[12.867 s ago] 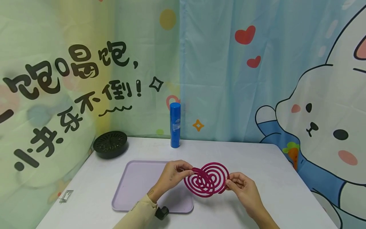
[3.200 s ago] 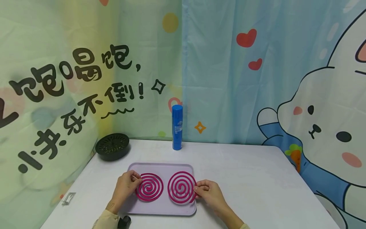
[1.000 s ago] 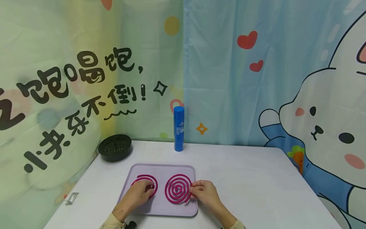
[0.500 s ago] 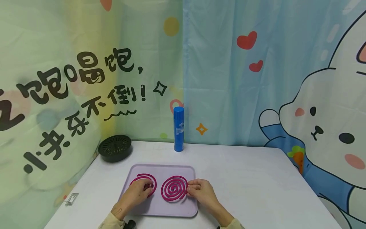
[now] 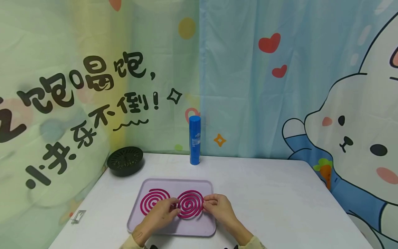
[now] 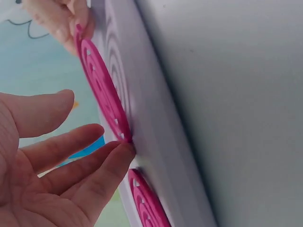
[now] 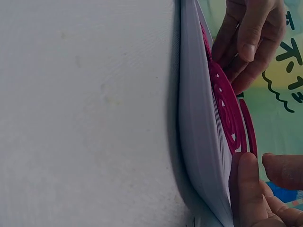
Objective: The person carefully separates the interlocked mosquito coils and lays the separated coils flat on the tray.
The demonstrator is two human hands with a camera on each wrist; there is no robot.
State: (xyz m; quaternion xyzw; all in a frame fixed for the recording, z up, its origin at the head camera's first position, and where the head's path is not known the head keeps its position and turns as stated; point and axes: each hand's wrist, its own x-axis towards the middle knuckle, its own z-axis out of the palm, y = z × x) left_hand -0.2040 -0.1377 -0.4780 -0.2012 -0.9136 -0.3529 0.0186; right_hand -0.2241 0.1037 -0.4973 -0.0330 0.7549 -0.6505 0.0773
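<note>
Two magenta mosquito coils lie side by side over a lilac tray (image 5: 196, 231). The left coil (image 5: 148, 200) is partly covered by my left hand (image 5: 161, 214). That hand reaches across to the right coil (image 5: 190, 204); in the left wrist view its fingertips touch the near end of this coil (image 6: 104, 90), with the thumb well apart. My right hand (image 5: 220, 209) pinches the same coil's outer ring at the right edge. From the right wrist, the coil (image 7: 227, 109) shows slightly tilted over the tray, its outer ring standing away from the inner rings.
A black round dish with a slotted lid (image 5: 125, 160) stands at the table's back left corner. Behind the tray, a blue spray can (image 5: 195, 140) stands upright near the back edge. A printed curtain (image 5: 236, 86) hangs behind the white table (image 5: 264, 197).
Earlier the coils overlapped between both hands; since then they were parted and brought over the tray. Just now my left hand let go of the left coil and moved right to the other one.
</note>
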